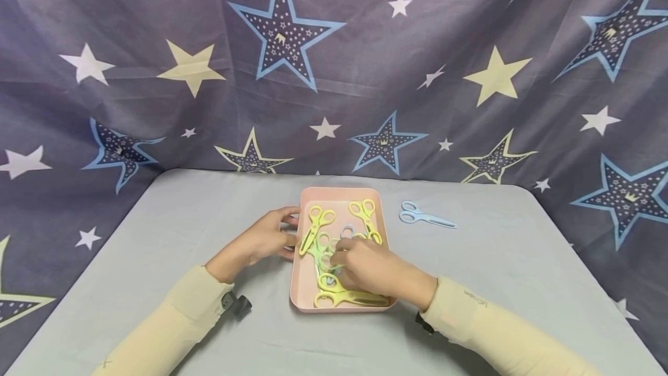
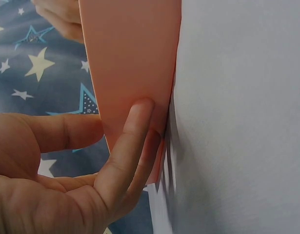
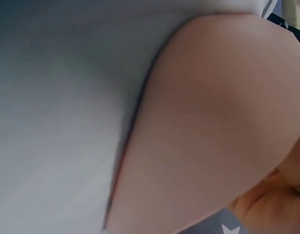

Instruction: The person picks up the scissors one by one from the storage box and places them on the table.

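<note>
A pink tray (image 1: 305, 286) stands on the table with several small scissors in it. Yellow scissors (image 1: 315, 228) lie at its upper left, another yellow pair (image 1: 369, 222) at the upper right, and a third (image 1: 357, 298) along the near side. Green scissors (image 1: 318, 253) lie in the middle. My left hand (image 1: 263, 238) touches the tray's left side; the left wrist view shows extended fingers (image 2: 121, 158) against the outer wall. Inside the tray, my right hand (image 1: 373, 266) reaches down among the scissors with bent fingers. Its fingertips are hidden, so any hold cannot be made out.
Blue scissors (image 1: 427, 218) lie on the table right of the tray, blades pointing right. The grey-covered table (image 1: 496, 260) ends at the back against a dark cloth (image 1: 355, 62) patterned with stars. The tray's outer wall (image 3: 203, 122) fills much of the right wrist view.
</note>
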`<action>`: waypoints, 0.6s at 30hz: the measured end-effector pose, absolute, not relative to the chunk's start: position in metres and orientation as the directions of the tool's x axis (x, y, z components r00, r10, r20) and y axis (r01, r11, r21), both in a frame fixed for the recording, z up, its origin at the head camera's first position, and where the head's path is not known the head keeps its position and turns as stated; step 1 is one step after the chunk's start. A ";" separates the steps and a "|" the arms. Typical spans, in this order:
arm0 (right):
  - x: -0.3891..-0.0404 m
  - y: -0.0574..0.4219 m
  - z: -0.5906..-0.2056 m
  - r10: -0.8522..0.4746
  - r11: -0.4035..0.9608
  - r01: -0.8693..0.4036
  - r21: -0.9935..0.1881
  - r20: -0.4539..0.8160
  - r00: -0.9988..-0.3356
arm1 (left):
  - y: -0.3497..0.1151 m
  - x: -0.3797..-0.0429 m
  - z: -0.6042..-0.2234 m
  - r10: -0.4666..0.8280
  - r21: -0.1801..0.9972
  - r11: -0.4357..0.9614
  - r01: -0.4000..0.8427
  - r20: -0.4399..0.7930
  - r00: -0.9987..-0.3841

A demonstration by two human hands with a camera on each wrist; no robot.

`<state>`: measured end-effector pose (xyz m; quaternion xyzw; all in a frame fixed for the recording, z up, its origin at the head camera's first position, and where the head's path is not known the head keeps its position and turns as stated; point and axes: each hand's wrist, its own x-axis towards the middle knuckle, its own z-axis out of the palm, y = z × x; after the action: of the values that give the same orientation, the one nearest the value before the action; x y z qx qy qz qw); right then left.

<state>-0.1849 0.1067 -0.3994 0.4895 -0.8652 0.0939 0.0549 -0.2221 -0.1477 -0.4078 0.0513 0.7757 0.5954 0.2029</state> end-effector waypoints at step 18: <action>-0.199 0.152 -0.369 -0.805 0.556 -0.805 0.205 0.375 -0.460 | -0.148 -0.223 -0.410 0.317 0.946 0.280 -0.165 -0.253 -0.914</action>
<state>-0.1986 0.1515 -0.3686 0.4711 -0.8544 0.0005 0.2190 -0.2226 -0.1483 -0.4096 0.0491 0.7741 0.5982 0.2012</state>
